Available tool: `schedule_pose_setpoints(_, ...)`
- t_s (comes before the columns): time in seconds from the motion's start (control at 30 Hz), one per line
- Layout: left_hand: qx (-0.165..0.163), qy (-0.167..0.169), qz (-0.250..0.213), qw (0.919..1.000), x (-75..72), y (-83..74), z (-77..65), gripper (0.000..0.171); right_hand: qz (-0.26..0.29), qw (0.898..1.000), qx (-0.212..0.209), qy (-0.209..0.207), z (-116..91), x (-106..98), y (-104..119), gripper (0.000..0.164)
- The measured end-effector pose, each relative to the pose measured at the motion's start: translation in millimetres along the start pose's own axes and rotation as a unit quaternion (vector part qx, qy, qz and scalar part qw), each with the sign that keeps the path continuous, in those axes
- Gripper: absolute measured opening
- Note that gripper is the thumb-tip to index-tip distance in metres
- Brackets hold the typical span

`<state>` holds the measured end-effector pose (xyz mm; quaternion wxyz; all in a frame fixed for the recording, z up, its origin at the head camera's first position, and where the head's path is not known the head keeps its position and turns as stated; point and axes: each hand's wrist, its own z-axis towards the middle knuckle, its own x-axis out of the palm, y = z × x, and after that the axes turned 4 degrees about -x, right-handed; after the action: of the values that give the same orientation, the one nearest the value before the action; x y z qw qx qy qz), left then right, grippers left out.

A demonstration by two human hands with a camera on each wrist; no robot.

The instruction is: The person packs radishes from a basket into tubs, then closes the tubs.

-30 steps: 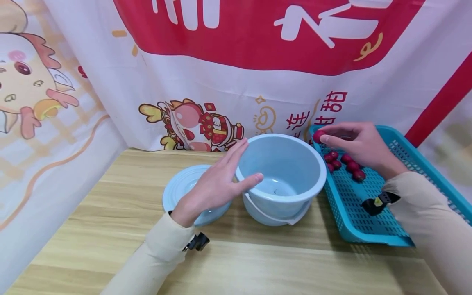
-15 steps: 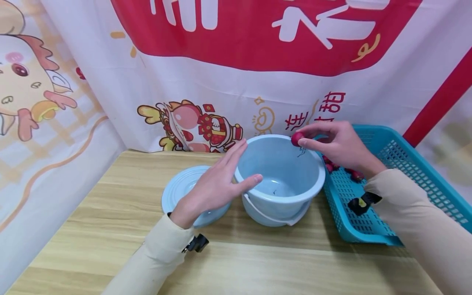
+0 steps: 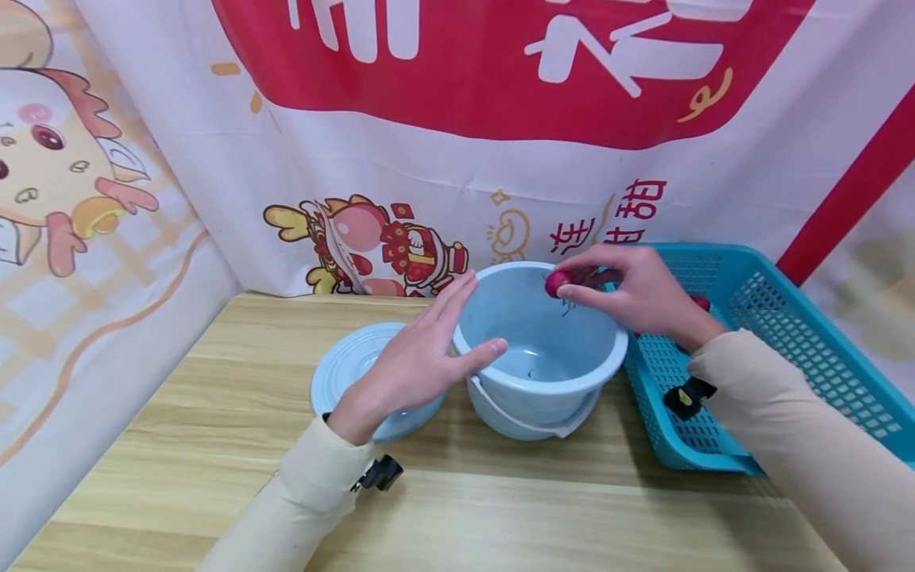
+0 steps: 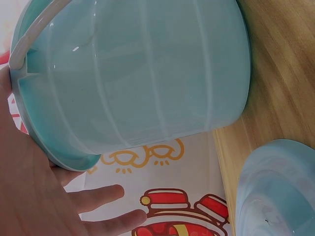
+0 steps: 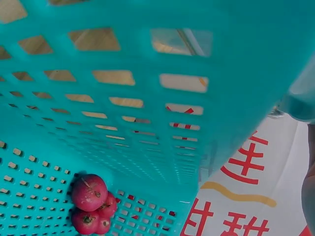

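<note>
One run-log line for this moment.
right hand: pinches radish at bucket mouth | left hand: at bucket rim | lid: on table | basket: more radishes inside

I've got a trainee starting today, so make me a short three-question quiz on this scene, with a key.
1. Which of the hands pinches a red radish at the mouth of the bucket?
2. True or false: the lid lies on the table, off the bucket.
3. Fill in: in the head view, the teal basket stands to the ___ of the bucket.

Key: 1. The right hand. 2. True. 3. Right.
</note>
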<state>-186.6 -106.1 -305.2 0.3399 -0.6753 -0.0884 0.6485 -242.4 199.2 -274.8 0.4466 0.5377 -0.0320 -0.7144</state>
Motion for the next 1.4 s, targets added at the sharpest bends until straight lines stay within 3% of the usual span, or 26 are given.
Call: schedule_pose_setpoints(1.4, 0.018, -0.010, 0.001, 0.9998, 1.9, 2.4, -0.7, 0.098, -0.088, 0.992, -0.059, 0.064, -1.2, 6.0, -0.4, 0.045)
